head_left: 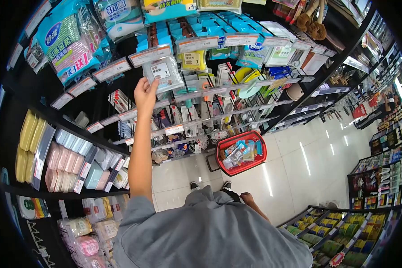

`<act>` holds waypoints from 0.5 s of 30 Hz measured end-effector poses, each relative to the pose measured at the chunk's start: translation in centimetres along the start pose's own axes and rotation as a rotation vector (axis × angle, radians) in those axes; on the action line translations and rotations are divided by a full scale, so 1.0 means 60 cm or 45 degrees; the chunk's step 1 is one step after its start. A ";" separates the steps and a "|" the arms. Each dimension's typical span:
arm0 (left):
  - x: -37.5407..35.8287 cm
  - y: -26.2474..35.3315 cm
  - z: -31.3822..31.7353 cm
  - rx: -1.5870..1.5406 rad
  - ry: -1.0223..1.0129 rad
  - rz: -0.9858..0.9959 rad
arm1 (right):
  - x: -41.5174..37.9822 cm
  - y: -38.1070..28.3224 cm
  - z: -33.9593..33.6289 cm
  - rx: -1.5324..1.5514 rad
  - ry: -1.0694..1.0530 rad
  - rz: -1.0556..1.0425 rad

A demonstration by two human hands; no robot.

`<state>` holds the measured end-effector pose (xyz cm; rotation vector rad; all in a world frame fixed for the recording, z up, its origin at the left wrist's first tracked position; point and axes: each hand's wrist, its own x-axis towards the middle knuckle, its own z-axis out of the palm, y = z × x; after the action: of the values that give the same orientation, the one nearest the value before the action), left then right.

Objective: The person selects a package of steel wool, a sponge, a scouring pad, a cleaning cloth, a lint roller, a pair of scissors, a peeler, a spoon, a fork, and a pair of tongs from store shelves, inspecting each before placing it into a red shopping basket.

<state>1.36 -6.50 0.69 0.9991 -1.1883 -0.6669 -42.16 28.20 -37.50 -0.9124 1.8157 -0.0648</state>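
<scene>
My left hand (pixel 146 93) reaches up to the hanging display, its fingers closed on the lower left edge of a clear plastic packet (pixel 166 77) with a white label. The packet sits just under a price tag strip (pixel 150 55), against the rack; whether it still hangs on a hook is hidden. Beside it hangs a yellow cloth packet (pixel 194 60). Low at my right side is my right hand (pixel 246 197), near my dark clothing and away from the shelves. Its fingers are too small to make out.
A red shopping basket (pixel 262 154) holding several packaged goods stands on the tiled floor (pixel 295 178) before the rack. Soap boxes (pixel 64 156) line the left shelf. Cleaning pads (pixel 335 232) fill a low shelf at lower right. Another person (pixel 386 107) is far along the aisle.
</scene>
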 end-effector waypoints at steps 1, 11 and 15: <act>-0.012 0.013 -0.002 -0.027 0.007 -0.074 | 0.000 -0.003 0.000 -0.042 0.014 -0.056; -0.141 0.073 0.011 -0.464 0.024 -0.298 | 0.012 -0.170 -0.022 0.271 0.224 -0.678; -0.195 0.053 0.042 -0.227 -0.013 -0.170 | -0.093 -0.357 -0.078 0.491 0.064 -1.049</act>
<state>-4.48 4.23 -1.45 0.9305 -1.0568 -0.8691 -33.34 14.73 -21.57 -1.3122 1.2929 -0.9237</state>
